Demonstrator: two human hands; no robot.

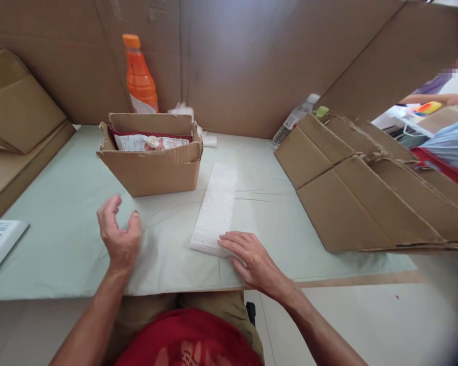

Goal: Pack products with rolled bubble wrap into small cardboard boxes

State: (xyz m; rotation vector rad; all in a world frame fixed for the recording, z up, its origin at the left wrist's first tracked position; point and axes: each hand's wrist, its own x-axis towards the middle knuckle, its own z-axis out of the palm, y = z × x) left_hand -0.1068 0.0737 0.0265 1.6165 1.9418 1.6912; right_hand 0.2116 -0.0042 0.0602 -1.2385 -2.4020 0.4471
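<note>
A flat strip of bubble wrap [217,206] lies lengthwise on the pale green tablecloth [61,244]. The fingertips of my right hand [250,254] touch its near right edge, fingers stretched out. To the left, my left hand [120,231] is raised over the cloth with nothing in it, its fingers curved and the thumb apart. Just beyond that hand stands an open cardboard box [156,173], holding a white and dark red printed packet [152,143].
Behind the box is an orange bottle [141,76]; a clear bottle [295,119] leans farther right. Divided cardboard bins [351,203] fill the right side. More cardboard boxes [19,101] and a white device [3,244] are at left. Another person's arm [435,99] shows far right.
</note>
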